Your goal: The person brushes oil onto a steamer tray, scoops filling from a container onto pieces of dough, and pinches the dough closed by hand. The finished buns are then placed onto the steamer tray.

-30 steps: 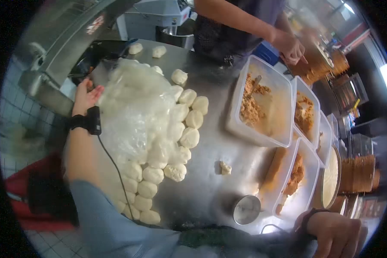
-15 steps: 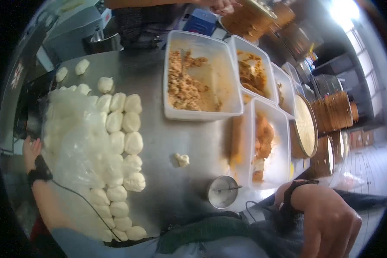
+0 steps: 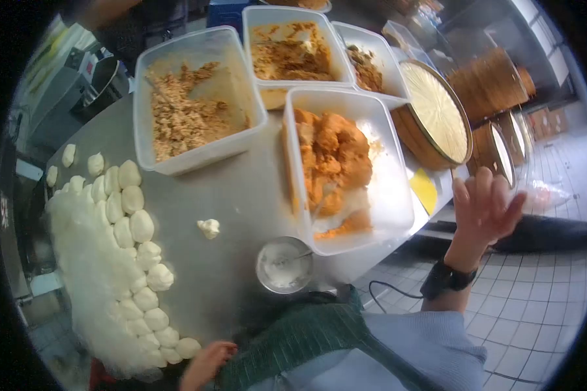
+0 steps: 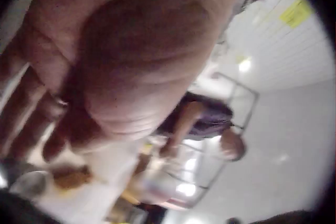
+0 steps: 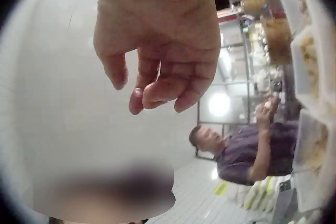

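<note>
My right hand [image 3: 486, 205] is raised off the right edge of the table, fingers loosely bent and empty, overlapping the area beside a round bamboo steamer [image 3: 409, 135]. In the right wrist view the fingers hang loose with nothing between them. My left hand [image 3: 209, 365] is low, in front of the green apron [image 3: 293, 345], close to the table's front edge. Its palm and relaxed fingers appear bare in the left wrist view. Rows of pale dough balls [image 3: 142, 226] lie nearby, partly under a clear plastic sheet [image 3: 85, 260].
Plastic tubs of filling stand across the table, including an orange-filled tub [image 3: 391, 189] and a minced-filling tub [image 3: 241, 130]. A metal bowl [image 3: 267, 277] sits near the front, with a dough scrap [image 3: 209, 228] behind it. Another person [image 5: 247, 153] stands across the table.
My left hand has come away from the plastic sheet's far-left side toward my body. The right hand has lifted and spread its fingers. The head view has swung right.
</note>
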Action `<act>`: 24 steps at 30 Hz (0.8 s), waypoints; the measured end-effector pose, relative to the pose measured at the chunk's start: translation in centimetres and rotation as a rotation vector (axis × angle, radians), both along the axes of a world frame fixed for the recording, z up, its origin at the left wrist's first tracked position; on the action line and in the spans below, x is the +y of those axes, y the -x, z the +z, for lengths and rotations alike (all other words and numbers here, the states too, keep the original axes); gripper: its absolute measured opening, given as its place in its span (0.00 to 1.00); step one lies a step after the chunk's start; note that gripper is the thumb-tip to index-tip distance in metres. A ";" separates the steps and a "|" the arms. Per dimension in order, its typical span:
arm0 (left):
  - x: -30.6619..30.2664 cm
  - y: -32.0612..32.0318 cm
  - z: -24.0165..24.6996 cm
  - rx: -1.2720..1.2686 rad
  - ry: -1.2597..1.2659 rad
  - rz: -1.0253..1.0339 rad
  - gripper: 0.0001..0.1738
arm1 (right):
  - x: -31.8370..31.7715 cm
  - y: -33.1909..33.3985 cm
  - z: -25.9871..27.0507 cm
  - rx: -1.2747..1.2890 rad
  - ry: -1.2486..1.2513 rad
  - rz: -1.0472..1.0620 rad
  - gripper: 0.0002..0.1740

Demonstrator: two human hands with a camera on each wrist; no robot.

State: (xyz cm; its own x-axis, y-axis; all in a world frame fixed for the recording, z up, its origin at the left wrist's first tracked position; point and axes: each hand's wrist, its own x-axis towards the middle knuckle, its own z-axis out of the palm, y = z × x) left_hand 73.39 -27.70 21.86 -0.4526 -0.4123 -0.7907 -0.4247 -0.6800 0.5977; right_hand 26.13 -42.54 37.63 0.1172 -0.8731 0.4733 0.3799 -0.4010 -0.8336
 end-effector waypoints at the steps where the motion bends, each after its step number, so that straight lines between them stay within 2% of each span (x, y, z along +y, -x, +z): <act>1: -0.4 0.9 -1.2 -0.006 -0.008 -0.016 0.20 | 0.3 1.9 -0.9 -0.006 -0.008 -0.016 0.24; 3: -0.2 2.1 -3.4 -0.016 -0.024 -0.031 0.20 | 0.9 5.4 -2.8 -0.120 -0.159 -0.268 0.24; 4: -0.6 3.0 -4.1 -0.020 -0.028 -0.035 0.20 | 1.2 6.7 -3.8 -0.127 -0.156 -0.280 0.24; 6: -1.3 4.5 -5.5 -0.030 -0.040 -0.043 0.20 | 2.0 9.2 -6.4 -0.302 -0.368 -0.628 0.22; 8: -1.6 6.2 -7.1 -0.032 -0.056 -0.036 0.20 | 5.4 15.4 -11.8 -0.227 -0.550 -0.406 0.18; 9: -1.8 7.1 -8.0 -0.030 -0.063 -0.034 0.20 | 7.6 17.1 -13.1 0.297 -0.679 -0.434 0.16; 10: -1.7 8.1 -8.8 -0.026 -0.074 -0.029 0.20 | 8.3 17.1 -12.5 0.435 -1.062 -0.264 0.15; 11: -1.3 9.3 -9.5 -0.020 -0.091 -0.019 0.20 | 9.3 17.0 -12.8 0.670 -1.347 -0.179 0.15; 12: -0.6 10.3 -10.0 -0.018 -0.112 -0.007 0.21 | 10.5 17.3 -14.9 0.992 -1.466 0.007 0.16; 13: 0.3 10.9 -10.4 -0.022 -0.140 0.001 0.21 | 14.1 20.4 -20.9 1.153 -1.412 0.458 0.16; 14: 1.2 11.7 -10.7 -0.027 -0.168 0.007 0.21 | 13.7 16.1 -19.1 1.356 -1.733 0.594 0.17; 16: 2.6 12.8 -11.3 -0.040 -0.214 0.020 0.21 | 20.9 16.7 -25.9 1.290 -1.693 0.939 0.23; 17: 3.3 13.3 -11.5 -0.052 -0.237 0.032 0.21 | 24.3 16.6 -27.7 1.249 -1.586 0.841 0.24; 18: 4.0 13.7 -11.6 -0.064 -0.258 0.047 0.21 | 27.9 16.9 -31.6 1.134 -1.649 0.877 0.28; 19: 4.7 14.1 -11.8 -0.077 -0.277 0.066 0.21 | 28.2 15.6 -30.7 1.083 -1.693 0.880 0.31; 21: 6.1 14.6 -11.9 -0.110 -0.314 0.106 0.21 | 26.4 13.6 -26.7 0.851 -1.751 0.910 0.31; 24: 8.0 14.5 -11.5 -0.177 -0.358 0.174 0.21 | 26.6 13.7 -28.2 0.836 -1.699 0.974 0.31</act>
State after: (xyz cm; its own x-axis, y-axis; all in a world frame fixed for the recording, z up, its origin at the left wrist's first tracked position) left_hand 58.92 -19.72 10.39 -0.2454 -0.1558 -0.9568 -0.3601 -0.9017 0.2392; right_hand 12.43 -15.90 9.39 0.3938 0.1685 -0.9036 -0.6112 0.7823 -0.1205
